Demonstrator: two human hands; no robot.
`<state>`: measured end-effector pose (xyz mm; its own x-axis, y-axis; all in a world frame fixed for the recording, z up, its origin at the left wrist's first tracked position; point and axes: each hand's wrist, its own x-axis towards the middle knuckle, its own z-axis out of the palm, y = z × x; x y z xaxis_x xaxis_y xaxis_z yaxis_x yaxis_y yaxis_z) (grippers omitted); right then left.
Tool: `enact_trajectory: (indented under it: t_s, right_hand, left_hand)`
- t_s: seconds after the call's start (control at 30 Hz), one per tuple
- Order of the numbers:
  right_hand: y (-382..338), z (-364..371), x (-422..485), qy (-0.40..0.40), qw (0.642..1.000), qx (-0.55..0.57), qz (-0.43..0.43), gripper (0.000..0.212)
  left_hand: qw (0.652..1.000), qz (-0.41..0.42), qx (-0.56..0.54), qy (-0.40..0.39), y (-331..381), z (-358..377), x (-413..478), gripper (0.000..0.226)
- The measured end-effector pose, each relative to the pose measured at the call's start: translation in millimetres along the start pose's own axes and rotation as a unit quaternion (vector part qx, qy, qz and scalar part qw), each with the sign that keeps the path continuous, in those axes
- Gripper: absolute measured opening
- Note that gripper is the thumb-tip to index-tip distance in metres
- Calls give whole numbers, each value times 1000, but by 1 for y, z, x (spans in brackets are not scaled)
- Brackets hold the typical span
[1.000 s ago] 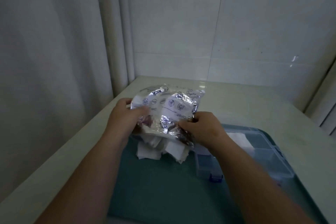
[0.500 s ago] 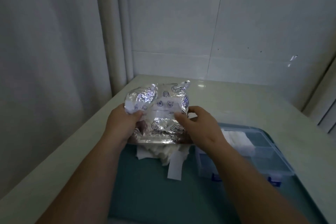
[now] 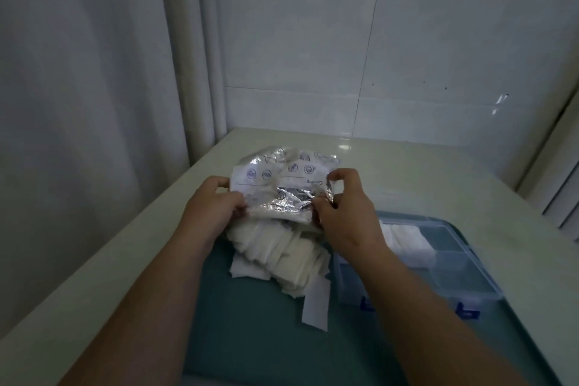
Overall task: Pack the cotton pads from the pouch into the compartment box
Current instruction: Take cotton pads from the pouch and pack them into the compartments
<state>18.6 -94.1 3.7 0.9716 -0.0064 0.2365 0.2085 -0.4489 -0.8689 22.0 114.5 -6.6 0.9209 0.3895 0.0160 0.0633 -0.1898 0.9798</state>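
Observation:
A crinkled silver foil pouch (image 3: 283, 180) with blue printing hangs mouth-down above the teal mat (image 3: 266, 332). My left hand (image 3: 211, 208) grips its left edge and my right hand (image 3: 343, 213) pinches its right edge. Below the pouch lies a heap of white cotton pads (image 3: 282, 255), spilling from the mouth onto the mat; one pad lies apart at the heap's near side. The clear compartment box (image 3: 454, 273) with blue latches stands open to the right, with white pads (image 3: 407, 236) in its far compartment.
A pale counter (image 3: 423, 172) carries the mat; its left edge drops off beside a curtain (image 3: 78, 103). A tiled wall (image 3: 376, 56) closes the back and a window frame stands at the far right.
Both hands have shifted on the pouch and lowered it a little. Many more pads have dropped out, so the heap on the mat has grown and spread to the right.

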Motion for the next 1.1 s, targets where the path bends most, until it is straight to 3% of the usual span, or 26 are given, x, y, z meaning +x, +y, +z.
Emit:
enact_trajectory:
  t_s: [0.2, 0.37, 0.5, 0.63, 0.8, 1.03, 1.1]
  right_hand:
    - [0, -2, 1, -55, 985, -165, -7, 17]
    - [0, -1, 2, -88, 961, -260, -19, 24]
    - [1, -9, 2, -53, 961, -269, -39, 22]
    - [-7, -29, 3, -29, 973, -227, -38, 20]
    - [-11, -45, 1, -84, 977, -189, -50, 14]
    - [7, -55, -12, -141, 971, -188, -45, 13]
    - [7, -54, -15, -164, 964, -205, -43, 18]
  left_hand:
    - [995, 51, 73, 45, -10, 2, 2, 37]
    - [984, 51, 154, 72, -17, 2, 6, 36]
    - [970, 78, 204, 109, -15, 0, 3, 37]
    - [935, 195, 250, 160, -2, 0, -14, 19]
    - [913, 321, 251, 17, 11, 10, -39, 4]
    - [833, 440, 314, -119, 10, 25, -44, 21]
    - [819, 436, 346, -138, 9, 23, -45, 27]
